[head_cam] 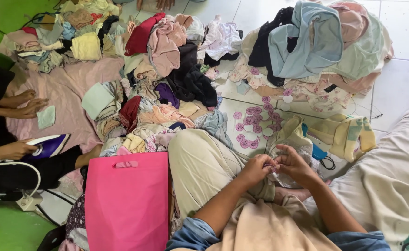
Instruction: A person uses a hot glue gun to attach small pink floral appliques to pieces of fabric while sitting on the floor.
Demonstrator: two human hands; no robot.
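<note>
My left hand [256, 168] and my right hand [293, 163] meet above my knee, fingertips pinched together on a small pinkish piece [272, 167] that is mostly hidden between them. A pale yellowish cloth [292, 135] lies under and just beyond both hands. Several round pink and white patches [255, 126] are scattered on the floor a little beyond my fingers. My beige-trousered leg [199, 167] stretches forward to the left of the hands.
A bright pink bag [127, 204] lies at my left. Heaps of small garments [162, 69] cover the floor ahead, with a bigger pile [320, 42] at the far right. At left another person holds a blue iron [48, 145] on a pink sheet [65, 93].
</note>
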